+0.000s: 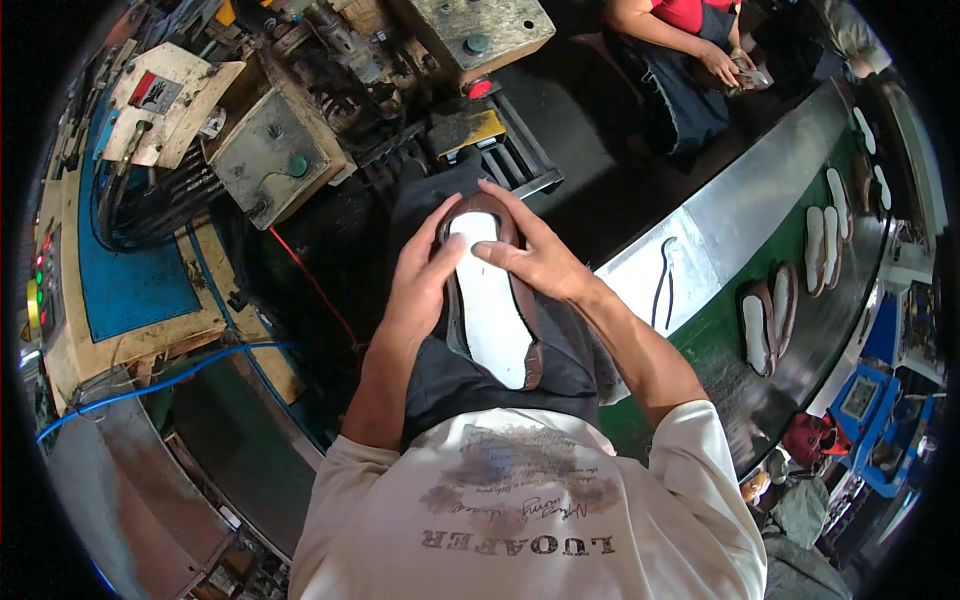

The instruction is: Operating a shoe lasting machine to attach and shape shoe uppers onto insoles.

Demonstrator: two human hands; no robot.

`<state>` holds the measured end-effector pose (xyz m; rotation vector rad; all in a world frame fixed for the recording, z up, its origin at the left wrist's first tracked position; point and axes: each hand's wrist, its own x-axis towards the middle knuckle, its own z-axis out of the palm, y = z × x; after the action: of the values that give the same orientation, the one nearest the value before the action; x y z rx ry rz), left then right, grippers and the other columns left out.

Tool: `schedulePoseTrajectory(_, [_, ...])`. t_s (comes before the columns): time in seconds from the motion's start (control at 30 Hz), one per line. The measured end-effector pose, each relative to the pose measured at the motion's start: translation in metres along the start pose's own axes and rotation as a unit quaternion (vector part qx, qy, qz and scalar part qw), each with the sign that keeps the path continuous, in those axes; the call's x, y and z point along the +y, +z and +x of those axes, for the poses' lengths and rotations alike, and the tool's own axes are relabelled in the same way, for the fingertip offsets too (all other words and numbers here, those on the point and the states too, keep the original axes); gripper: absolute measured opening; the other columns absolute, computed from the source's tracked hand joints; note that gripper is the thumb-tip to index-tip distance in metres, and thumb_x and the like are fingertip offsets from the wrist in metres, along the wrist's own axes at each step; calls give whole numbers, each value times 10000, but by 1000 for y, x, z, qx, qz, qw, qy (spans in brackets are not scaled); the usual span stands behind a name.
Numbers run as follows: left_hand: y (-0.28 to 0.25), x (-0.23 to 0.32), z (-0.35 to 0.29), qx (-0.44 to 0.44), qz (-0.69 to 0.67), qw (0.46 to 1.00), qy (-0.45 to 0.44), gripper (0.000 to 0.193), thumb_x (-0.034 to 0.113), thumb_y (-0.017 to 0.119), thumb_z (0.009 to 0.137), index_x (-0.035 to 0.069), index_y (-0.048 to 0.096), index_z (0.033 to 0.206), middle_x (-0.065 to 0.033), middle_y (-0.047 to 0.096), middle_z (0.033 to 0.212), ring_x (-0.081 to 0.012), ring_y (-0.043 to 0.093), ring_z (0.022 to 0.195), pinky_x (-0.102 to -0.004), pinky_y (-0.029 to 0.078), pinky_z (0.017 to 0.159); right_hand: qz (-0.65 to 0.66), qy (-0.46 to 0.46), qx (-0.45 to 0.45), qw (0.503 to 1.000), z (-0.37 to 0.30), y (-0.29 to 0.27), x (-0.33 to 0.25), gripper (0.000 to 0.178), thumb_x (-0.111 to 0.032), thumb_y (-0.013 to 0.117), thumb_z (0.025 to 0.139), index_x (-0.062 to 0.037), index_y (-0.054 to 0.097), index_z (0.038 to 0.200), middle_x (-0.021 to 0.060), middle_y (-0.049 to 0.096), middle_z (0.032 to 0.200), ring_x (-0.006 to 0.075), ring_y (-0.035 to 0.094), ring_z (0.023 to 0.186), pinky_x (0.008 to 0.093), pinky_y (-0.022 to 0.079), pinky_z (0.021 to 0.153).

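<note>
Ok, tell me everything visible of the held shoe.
The shoe is brown, its sides leather-looking, with a long, smooth white piece covering the face turned toward the camera. A dark edge borders much of that piece, which bears a small dark mark. The shoe extends away from the wearer, near end angled slightly right, over dark clothing; whether it rests there is unclear. The left hand and right hand hold its far end, thumbs on the white piece.

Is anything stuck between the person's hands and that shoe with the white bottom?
Nothing that I can see: the left hand and right hand both touch the brown shoe directly, with thumbs on its white bottom.
</note>
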<state>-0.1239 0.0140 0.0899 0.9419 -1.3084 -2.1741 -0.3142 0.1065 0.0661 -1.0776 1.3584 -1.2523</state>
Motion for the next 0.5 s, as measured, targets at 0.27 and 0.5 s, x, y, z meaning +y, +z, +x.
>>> schedulePoseTrajectory(0.27, [8,-37,8,49,50,996,53,498,169,600,1133,1,500,1592,-149,591,1500,-218,571,1370,-374,451,1180,75,93,10,993,-5,1,12,948,-388,808,987,-118,314,1750,168,579,1292,285,589,1193,422,465,1094])
schedulePoseTrajectory(0.5, [12,-49,0,48,136,989,7,655,155,688,1074,20,405,1649,-164,543,1567,-262,498,1474,-413,388,1242,4,84,62,995,-48,16,26,1152,-359,856,972,16,105,1761,298,341,1741,354,376,1604,437,322,1314])
